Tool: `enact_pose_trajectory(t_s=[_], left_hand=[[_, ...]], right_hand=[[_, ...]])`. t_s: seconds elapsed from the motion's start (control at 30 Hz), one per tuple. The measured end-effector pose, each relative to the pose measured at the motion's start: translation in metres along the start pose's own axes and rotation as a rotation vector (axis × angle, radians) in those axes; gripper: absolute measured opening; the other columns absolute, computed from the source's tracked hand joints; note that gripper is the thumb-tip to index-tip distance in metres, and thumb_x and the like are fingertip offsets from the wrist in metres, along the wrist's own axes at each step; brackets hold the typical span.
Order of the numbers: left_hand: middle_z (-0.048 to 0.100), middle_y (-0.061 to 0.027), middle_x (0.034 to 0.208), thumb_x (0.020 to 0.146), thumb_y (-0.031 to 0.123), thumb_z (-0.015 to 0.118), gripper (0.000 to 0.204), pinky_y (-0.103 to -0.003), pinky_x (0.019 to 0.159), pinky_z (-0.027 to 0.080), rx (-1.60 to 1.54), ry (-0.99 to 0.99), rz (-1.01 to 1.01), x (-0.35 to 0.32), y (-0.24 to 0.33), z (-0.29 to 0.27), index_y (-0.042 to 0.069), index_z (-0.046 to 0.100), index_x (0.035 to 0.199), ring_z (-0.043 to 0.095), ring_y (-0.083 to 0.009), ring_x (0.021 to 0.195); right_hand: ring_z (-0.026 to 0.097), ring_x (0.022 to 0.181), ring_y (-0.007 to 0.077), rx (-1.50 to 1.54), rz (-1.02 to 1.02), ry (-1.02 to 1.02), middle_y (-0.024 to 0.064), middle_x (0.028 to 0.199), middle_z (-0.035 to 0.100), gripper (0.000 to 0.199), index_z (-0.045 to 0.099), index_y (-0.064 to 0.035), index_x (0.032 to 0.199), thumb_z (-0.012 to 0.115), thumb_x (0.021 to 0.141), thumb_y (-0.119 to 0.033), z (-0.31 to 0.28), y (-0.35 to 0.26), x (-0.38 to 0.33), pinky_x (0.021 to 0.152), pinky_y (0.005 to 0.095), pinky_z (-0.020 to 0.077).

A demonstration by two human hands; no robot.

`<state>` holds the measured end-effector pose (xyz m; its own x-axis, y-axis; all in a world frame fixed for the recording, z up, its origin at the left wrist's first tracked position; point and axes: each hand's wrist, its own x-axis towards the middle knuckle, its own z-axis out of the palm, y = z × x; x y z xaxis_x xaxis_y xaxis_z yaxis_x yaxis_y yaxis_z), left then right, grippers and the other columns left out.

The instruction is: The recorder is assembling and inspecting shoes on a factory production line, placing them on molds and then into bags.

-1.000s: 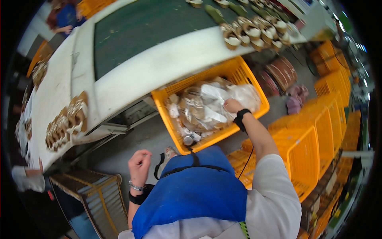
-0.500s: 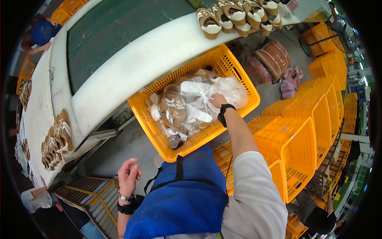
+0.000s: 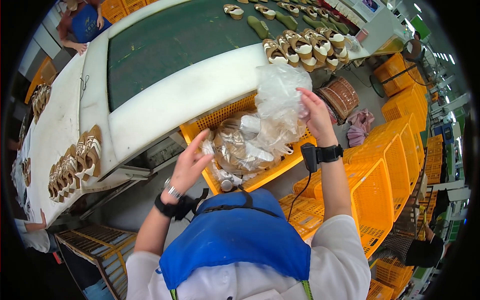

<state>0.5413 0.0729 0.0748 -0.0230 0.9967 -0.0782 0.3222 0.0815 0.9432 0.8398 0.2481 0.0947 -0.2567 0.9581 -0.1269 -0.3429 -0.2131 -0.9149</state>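
Note:
A yellow plastic crate [image 3: 265,178] in front of me holds a clear plastic bag [image 3: 285,87] with brown-and-white shoes [image 3: 232,145] showing through it. The bag's loose upper part stands raised above the crate's far right side. My right hand [image 3: 317,115] is at the right edge of this raised plastic, its fingers pinching it as far as I can see. Over the crate's left rim, my left hand [image 3: 190,162] is empty with thumb and fingers apart. A small round metallic container [image 3: 227,185] lies in the crate's near corner.
Beyond the crate runs a white-edged table [image 3: 185,85] with a green surface, bearing shoes [image 3: 300,45] and green shoe lasts [image 3: 257,26]. More shoes [image 3: 75,162] stand at left. Yellow crates [image 3: 372,200] are stacked at right. A co-worker [image 3: 85,22] is at the far left.
My right hand has moved up and right from the bag's gathered middle, and the loose plastic has risen and spread. My left hand has come up to the crate's left rim and opened.

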Motion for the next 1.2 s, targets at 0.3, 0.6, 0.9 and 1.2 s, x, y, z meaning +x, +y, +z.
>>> enact_pose_trajectory(t_s=[0.3,0.6,0.9,1.2], left_hand=[[0.046,-0.0033,0.051,0.082,0.021,0.056,0.03,-0.025,0.047,0.039,0.437,-0.121,0.452,0.112,0.047,0.061,0.0,0.054,0.102,0.043,-0.0098,0.045],[0.035,0.009,0.053,0.087,0.021,0.05,0.022,-0.018,0.039,0.018,-0.539,-0.371,-0.158,0.086,0.03,0.019,0.011,0.046,0.068,0.022,-0.0017,0.043],[0.035,0.0087,0.051,0.091,0.021,0.043,0.021,-0.017,0.038,0.019,-0.709,-0.141,-0.308,0.0,-0.007,-0.03,0.008,0.048,0.075,0.025,-0.0009,0.04],[0.034,0.0074,0.047,0.091,0.024,0.042,0.024,-0.017,0.036,0.019,-0.935,-0.276,-0.204,-0.031,0.02,-0.014,0.007,0.049,0.075,0.024,-0.0018,0.038]], right_hand=[[0.053,0.069,0.0118,-1.066,-0.691,-0.119,0.0045,0.084,0.056,0.025,0.057,-0.0023,0.1,0.059,0.077,-0.009,0.069,-0.013,-0.038,0.059,0.0221,0.0435],[0.047,0.109,0.0325,-1.438,-0.182,-0.33,0.0188,0.114,0.052,0.056,0.045,-0.0086,0.118,0.065,0.07,-0.03,0.011,0.204,-0.024,0.091,0.0421,0.0366],[0.051,0.095,0.0303,-1.356,-0.537,-0.346,0.0138,0.106,0.052,0.044,0.05,-0.0108,0.108,0.066,0.068,-0.019,0.014,0.173,-0.027,0.081,0.0401,0.0419],[0.043,0.111,0.0333,-1.302,-0.331,-1.046,0.0189,0.118,0.048,0.08,0.039,-0.0086,0.125,0.074,0.055,-0.027,0.035,0.249,0.01,0.094,0.0371,0.0335]])
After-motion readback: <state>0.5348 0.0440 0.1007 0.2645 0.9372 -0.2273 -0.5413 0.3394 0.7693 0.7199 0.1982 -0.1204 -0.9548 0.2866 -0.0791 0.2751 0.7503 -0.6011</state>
